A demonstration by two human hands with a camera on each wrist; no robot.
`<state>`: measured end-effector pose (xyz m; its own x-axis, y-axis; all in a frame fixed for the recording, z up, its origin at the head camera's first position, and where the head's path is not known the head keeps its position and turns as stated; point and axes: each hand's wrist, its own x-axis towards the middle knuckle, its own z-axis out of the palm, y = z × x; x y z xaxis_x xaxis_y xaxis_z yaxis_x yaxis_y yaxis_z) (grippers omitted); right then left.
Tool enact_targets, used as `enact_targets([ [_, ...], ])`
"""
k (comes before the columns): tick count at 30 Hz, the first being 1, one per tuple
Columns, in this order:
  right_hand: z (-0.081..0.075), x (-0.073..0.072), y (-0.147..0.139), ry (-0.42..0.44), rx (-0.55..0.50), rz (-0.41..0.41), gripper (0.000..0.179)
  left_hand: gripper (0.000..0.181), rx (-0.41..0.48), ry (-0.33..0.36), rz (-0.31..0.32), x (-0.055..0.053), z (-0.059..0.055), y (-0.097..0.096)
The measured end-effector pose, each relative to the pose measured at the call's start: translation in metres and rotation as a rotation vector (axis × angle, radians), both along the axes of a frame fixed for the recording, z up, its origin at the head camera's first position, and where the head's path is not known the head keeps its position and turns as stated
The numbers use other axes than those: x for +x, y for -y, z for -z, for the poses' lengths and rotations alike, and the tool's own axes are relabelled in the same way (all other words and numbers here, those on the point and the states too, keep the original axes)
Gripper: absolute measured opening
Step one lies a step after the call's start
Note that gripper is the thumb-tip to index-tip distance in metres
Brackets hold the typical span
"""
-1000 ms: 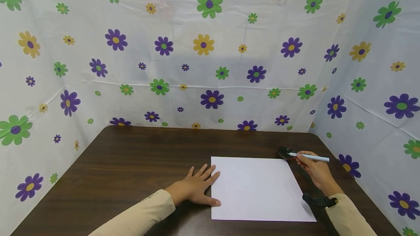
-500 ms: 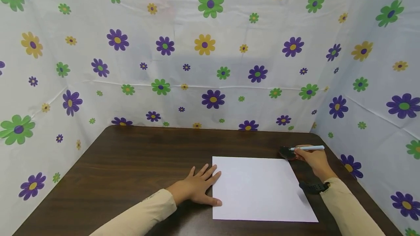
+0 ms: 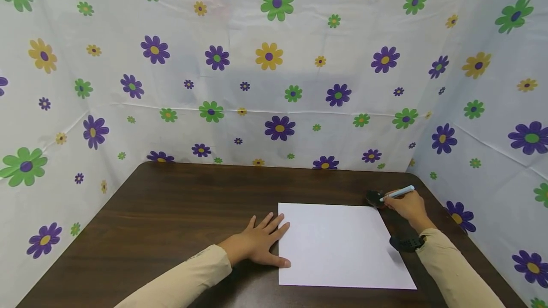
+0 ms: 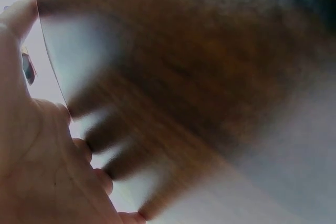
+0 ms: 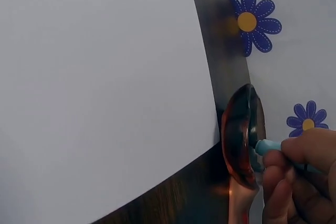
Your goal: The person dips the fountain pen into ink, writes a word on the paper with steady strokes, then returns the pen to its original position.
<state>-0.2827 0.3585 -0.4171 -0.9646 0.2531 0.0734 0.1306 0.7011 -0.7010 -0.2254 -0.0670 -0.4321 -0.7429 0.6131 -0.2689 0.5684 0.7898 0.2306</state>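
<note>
My left hand point(image 3: 257, 245) lies flat with fingers spread over the left edge of a blank white sheet of paper point(image 3: 338, 246). Its palm and fingers point(image 4: 13, 103) fill the left side of the left wrist view. Beyond the sheet's far right corner, my right hand point(image 3: 408, 208) pinches a slim light blue pen point(image 3: 400, 192), tilted with its back end up to the right. The pen's tip end points into a dark, glossy, spoon-shaped bowl point(image 5: 242, 135) with a copper-coloured handle point(image 5: 242, 205). In the head view this dark bowl point(image 3: 373, 198) sits right at the paper's corner.
A dark wood-grain table point(image 3: 192, 203) carries everything. White cloth with purple, green and yellow flowers point(image 3: 239, 75) hangs behind it and along both sides. A black band point(image 3: 406, 243) circles my right wrist.
The pen's back end has swung up and left, so the pen now slants more steeply. My right hand has shifted slightly up, while the left hand stays on the paper.
</note>
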Motion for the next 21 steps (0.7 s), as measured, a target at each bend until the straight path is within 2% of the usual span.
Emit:
enact_targets([
  [13,0.0054,-0.004,0.0042,-0.057,0.018,-0.008,0.03,0.096,-0.006,-0.025,-0.002,0.0021,-0.0046,-0.0016],
  [18,0.0044,-0.0028,0.0023,-0.041,0.042,0.038,0.031,0.097,-0.011,-0.021,-0.004,0.0025,-0.0069,-0.0008],
  [21,0.0028,-0.0013,0.002,-0.034,0.057,0.029,0.029,0.096,-0.01,-0.013,-0.007,0.0032,-0.0068,-0.0003],
])
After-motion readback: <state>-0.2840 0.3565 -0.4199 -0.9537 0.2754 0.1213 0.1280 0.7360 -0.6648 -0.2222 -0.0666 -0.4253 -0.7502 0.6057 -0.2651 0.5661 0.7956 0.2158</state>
